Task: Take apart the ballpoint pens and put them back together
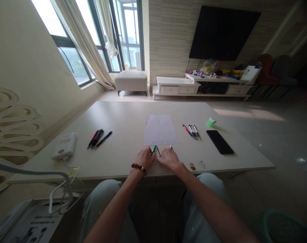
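My left hand [145, 157], with a beaded bracelet [139, 166] at its wrist, is closed on a green pen barrel [153, 149] near the table's front edge. Close beside it, my right hand [168, 158] is closed, its fingertips at a thin dark pen refill [158, 151]. Past the right knuckles a small silver pen piece [171, 147] shows; my hand hides the rest of it. Just beyond both hands lies a sheet of white paper [159, 130]. Whether the barrel and refill touch, I cannot tell.
Several dark and coloured pens [96, 139] lie left on the white table [123, 116]. Several more pens [192, 131], a black phone [219, 142] and a green-and-white cube-like item [211, 122] are right. Small stickers [192, 166] lie near the front edge; a white corded box [65, 145] sits far left.
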Tool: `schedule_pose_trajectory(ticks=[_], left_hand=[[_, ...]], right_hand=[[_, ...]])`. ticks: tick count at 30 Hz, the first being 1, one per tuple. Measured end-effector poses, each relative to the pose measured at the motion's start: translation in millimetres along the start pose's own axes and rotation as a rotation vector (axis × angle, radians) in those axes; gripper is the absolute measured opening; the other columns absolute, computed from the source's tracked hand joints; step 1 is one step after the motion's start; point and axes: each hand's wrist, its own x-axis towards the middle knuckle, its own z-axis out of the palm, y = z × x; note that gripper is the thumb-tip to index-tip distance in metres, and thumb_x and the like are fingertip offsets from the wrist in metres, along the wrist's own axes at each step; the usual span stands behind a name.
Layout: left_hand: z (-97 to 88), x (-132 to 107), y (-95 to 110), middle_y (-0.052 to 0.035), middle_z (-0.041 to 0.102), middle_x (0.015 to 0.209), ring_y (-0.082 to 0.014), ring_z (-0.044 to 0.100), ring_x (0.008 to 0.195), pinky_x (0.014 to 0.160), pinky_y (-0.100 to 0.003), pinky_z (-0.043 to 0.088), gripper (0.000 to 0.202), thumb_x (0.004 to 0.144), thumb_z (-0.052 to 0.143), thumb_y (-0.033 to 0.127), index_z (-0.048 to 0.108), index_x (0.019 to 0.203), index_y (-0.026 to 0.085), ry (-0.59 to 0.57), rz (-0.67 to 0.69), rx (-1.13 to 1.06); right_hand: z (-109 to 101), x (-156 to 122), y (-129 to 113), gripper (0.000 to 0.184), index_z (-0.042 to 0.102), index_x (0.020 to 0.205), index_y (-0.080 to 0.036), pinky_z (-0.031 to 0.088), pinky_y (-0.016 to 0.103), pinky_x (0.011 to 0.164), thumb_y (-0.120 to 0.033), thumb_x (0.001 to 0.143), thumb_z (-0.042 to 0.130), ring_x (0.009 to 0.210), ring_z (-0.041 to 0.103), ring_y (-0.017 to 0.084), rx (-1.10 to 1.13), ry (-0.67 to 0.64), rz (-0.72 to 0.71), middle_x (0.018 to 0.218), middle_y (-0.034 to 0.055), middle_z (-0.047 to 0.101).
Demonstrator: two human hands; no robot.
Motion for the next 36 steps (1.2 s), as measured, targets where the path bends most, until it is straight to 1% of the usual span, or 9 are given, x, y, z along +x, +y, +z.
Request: schedule_pose_trajectory(ticks=[5,7,10,13,15,21,28,33,36], left_hand=[[5.1,-12.0,1.6,-0.0082,0.067,0.081,-0.0210,0.062,0.077,0.062,-0.028,0.037,0.020,0.084,0.045,0.033,0.057,0.087,0.018,0.085,-0.047,-0.059],[5.9,-20.2,0.5,-0.0052,0.066,0.083,-0.0179,0.061,0.075,0.061,-0.027,0.037,0.023,0.087,0.041,0.036,0.057,0.088,0.020,0.139,-0.022,-0.132],[5.4,-31.0,-1.5,-0.0021,0.065,0.094,-0.0131,0.059,0.070,0.062,-0.025,0.037,0.024,0.088,0.039,0.039,0.056,0.093,0.022,0.196,0.024,-0.252],[4.1,-35.7,-3.0,0.0006,0.066,0.096,-0.0118,0.058,0.066,0.061,-0.024,0.037,0.024,0.088,0.040,0.040,0.055,0.098,0.025,0.160,0.022,-0.338],[4.2,-35.9,-3.8,0.0017,0.067,0.095,-0.0123,0.058,0.067,0.060,-0.023,0.037,0.023,0.087,0.041,0.041,0.055,0.098,0.027,0.127,0.011,-0.360],[9.2,-33.6,-7.8,0.0023,0.067,0.095,-0.0120,0.058,0.066,0.061,-0.022,0.038,0.021,0.086,0.043,0.040,0.056,0.098,0.028,0.164,0.042,-0.388],[5.5,-35.7,-5.8,0.0021,0.067,0.098,-0.0129,0.058,0.069,0.064,-0.024,0.039,0.022,0.086,0.044,0.039,0.057,0.100,0.028,0.118,0.011,-0.397],[3.9,-37.3,-2.9,0.0023,0.067,0.098,-0.0134,0.058,0.071,0.067,-0.024,0.040,0.021,0.086,0.045,0.038,0.057,0.100,0.028,0.115,0.011,-0.385],[6.0,-37.2,-4.0,0.0022,0.067,0.097,-0.0130,0.058,0.070,0.067,-0.024,0.040,0.021,0.086,0.045,0.038,0.058,0.099,0.028,0.137,0.032,-0.383]], right_hand=[[-1.0,9.1,10.0,0.024,0.069,0.078,-0.010,0.046,0.027,0.065,-0.029,0.067,0.059,0.080,0.066,0.026,0.158,0.044,-0.029,0.081,0.0172,0.070],[-4.9,11.8,18.8,0.021,0.067,0.074,-0.012,0.046,0.025,0.064,-0.029,0.069,0.057,0.074,0.066,0.022,0.330,0.143,-0.049,0.077,0.0129,0.070],[-12.8,13.7,27.4,0.024,0.062,0.080,-0.013,0.046,0.023,0.058,-0.033,0.074,0.051,0.063,0.063,0.015,0.692,0.314,-0.087,0.077,0.0081,0.069],[-17.0,11.8,24.6,0.029,0.057,0.083,-0.013,0.042,0.022,0.046,-0.041,0.077,0.049,0.054,0.059,0.013,1.021,0.361,-0.175,0.080,0.0089,0.068],[-16.2,8.9,18.1,0.031,0.055,0.083,-0.014,0.040,0.021,0.042,-0.044,0.077,0.051,0.053,0.058,0.013,1.136,0.366,-0.231,0.080,0.0093,0.068],[-10.1,3.7,4.3,0.029,0.056,0.083,-0.015,0.040,0.021,0.044,-0.043,0.077,0.054,0.056,0.058,0.013,1.146,0.354,-0.288,0.082,0.0092,0.069],[-8.4,3.0,5.7,0.029,0.059,0.083,-0.015,0.044,0.023,0.047,-0.043,0.077,0.054,0.058,0.061,0.014,1.082,0.328,-0.301,0.081,0.0079,0.069],[-5.0,1.4,8.6,0.030,0.063,0.082,-0.016,0.048,0.024,0.056,-0.044,0.076,0.056,0.071,0.064,0.017,0.922,0.331,-0.303,0.080,0.0067,0.068],[-4.3,1.5,11.3,0.033,0.064,0.085,-0.015,0.048,0.024,0.054,-0.046,0.075,0.058,0.069,0.063,0.016,0.960,0.302,-0.318,0.081,0.0069,0.067]])
